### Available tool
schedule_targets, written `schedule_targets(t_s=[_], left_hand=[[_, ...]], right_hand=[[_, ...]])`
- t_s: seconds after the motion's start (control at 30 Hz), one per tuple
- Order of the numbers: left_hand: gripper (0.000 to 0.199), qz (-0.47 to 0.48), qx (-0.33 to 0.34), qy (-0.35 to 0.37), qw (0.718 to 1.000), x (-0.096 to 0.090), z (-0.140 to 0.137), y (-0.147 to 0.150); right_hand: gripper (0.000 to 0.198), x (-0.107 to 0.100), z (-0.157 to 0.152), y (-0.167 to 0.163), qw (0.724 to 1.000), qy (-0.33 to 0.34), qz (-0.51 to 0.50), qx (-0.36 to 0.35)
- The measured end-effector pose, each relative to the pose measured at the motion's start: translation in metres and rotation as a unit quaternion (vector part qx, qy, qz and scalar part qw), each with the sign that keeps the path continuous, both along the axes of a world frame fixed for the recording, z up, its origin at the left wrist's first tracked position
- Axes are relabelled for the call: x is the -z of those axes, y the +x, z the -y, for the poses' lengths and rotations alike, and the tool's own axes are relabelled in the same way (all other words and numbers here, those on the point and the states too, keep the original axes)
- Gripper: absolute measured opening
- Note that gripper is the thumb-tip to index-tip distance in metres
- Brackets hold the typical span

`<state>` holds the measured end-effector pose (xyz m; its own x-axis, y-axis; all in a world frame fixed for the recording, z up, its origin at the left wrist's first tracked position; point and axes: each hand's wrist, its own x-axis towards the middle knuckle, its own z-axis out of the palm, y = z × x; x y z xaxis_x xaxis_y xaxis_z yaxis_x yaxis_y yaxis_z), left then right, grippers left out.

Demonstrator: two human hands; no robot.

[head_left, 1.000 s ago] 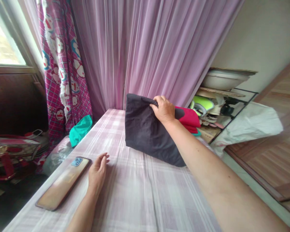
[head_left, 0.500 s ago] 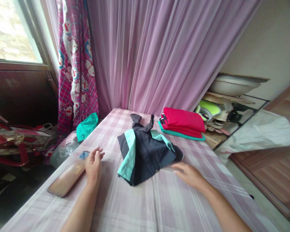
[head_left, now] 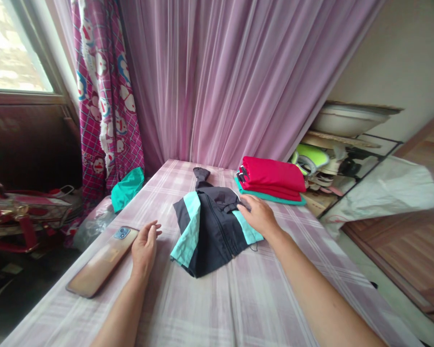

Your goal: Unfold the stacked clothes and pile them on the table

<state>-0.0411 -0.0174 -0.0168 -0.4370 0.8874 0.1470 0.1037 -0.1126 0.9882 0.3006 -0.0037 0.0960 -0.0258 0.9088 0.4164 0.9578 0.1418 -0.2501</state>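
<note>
A dark jacket (head_left: 215, 224) with mint-green panels and a zip down its middle lies on the checked bed sheet (head_left: 188, 313). My right hand (head_left: 258, 214) is at the jacket's upper right, its thumb and fingers closed on dark fabric beside the mint panel. White piping shows along the edge by my fingertips. My left hand (head_left: 144, 246) rests on the sheet to the left of the jacket, apart from it, fingers loosely spread and holding nothing. Close beside that hand lies a phone (head_left: 101, 265), its camera side up.
A folded red cloth (head_left: 273, 178) lies on a teal cloth (head_left: 296, 200) at the back right. A teal cloth bundle (head_left: 128, 189) and a plastic bag sit past the left edge. Purple curtains (head_left: 217, 86) hang behind; a rack with a basin (head_left: 350, 120) stands right.
My right hand has moved up and inward from the jacket's lower right corner onto its upper right. The jacket's right part now lies folded inward. My left hand stays nearly in place.
</note>
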Motion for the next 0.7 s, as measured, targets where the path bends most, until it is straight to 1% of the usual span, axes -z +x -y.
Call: schedule_targets(t_s=[0.1, 0.17, 0.3, 0.33, 0.37, 0.4, 0.47, 0.5, 0.53, 0.6, 0.7], left_hand=[[0.057, -0.004, 0.002, -0.001, 1.000, 0.000, 0.001, 0.000], [0.058, -0.007, 0.002, -0.004, 1.000, 0.000, 0.001, 0.001], [0.062, -0.005, 0.001, -0.013, 1.000, -0.002, 0.003, 0.001], [0.062, -0.003, 0.001, -0.016, 1.000, -0.003, 0.004, 0.002], [0.063, -0.001, 0.002, -0.019, 1.000, -0.003, 0.004, 0.002], [0.063, 0.000, 0.003, -0.022, 1.000, -0.004, 0.004, 0.002], [0.064, 0.001, 0.004, -0.026, 1.000, -0.005, 0.005, 0.003], [0.064, 0.001, 0.004, -0.027, 1.000, -0.005, 0.005, 0.003], [0.064, 0.002, 0.003, -0.028, 1.000, -0.005, 0.005, 0.003], [0.064, 0.000, 0.003, -0.027, 1.000, -0.004, 0.005, 0.003], [0.063, -0.005, 0.003, -0.024, 1.000, -0.002, 0.005, 0.002]], right_hand=[[0.051, -0.008, -0.036, -0.022, 0.997, -0.066, 0.041, 0.013], [0.061, -0.009, -0.059, -0.037, 0.991, -0.118, 0.055, 0.021], [0.081, -0.002, -0.095, -0.064, 0.972, -0.221, 0.074, -0.011], [0.082, 0.001, -0.102, -0.070, 0.968, -0.236, 0.078, -0.017], [0.080, 0.003, -0.108, -0.074, 0.966, -0.247, 0.080, -0.021], [0.072, 0.005, -0.113, -0.078, 0.964, -0.253, 0.081, -0.022], [0.048, 0.007, -0.122, -0.083, 0.963, -0.259, 0.077, -0.016], [0.040, 0.006, -0.126, -0.083, 0.964, -0.257, 0.073, -0.009], [0.037, 0.003, -0.130, -0.082, 0.966, -0.249, 0.068, 0.001], [0.041, -0.005, -0.135, -0.073, 0.974, -0.217, 0.054, 0.029], [0.053, -0.026, -0.132, -0.045, 0.984, -0.159, 0.030, 0.080]])
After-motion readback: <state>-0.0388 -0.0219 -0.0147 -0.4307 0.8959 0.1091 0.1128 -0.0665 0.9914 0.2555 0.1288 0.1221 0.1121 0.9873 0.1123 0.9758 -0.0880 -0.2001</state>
